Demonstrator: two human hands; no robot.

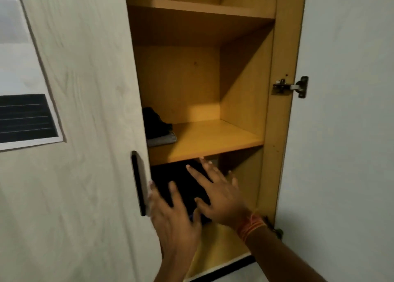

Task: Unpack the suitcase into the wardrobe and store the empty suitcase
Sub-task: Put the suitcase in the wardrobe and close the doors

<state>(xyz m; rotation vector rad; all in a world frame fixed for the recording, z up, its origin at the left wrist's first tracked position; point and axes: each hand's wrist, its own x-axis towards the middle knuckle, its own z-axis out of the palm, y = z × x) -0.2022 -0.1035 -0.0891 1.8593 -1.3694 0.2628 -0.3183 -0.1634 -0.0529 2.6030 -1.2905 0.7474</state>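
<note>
Left hand (174, 215) is closest to us, coming up from six o'clock, fingers spread and nearly straight, laid flat on the dark garment (168, 173) and gripping nothing; the right hand (221, 198) sits just at its three o'clock, fingers splayed wide as well, palm down on the same cloth, nothing pinched; an orange thread band (251, 224) wraps that wrist.

The dark garment lies in the bottom compartment of the wardrobe (245, 79), pushed toward the nine o'clock side on the lower shelf (219, 239); its far edge is lost in shadow; bare board shows at its five o'clock.

Straight up at twelve o'clock, the middle shelf (209, 138) carries a small folded pile tucked into its nine o'clock corner, a black piece (157, 123) on top of a grey piece (162, 141); higher again, the upper shelf (202, 10).

Out at nine o'clock stands the closed door (85, 111), pale wood grain, its dark recessed handle (138, 183) just beside the left hand's outer fingers; a dark slatted panel (25, 117) sits further along it.

Over at three o'clock the open door (341, 111) is swung wide, held on a metal hinge (290, 86).
</note>
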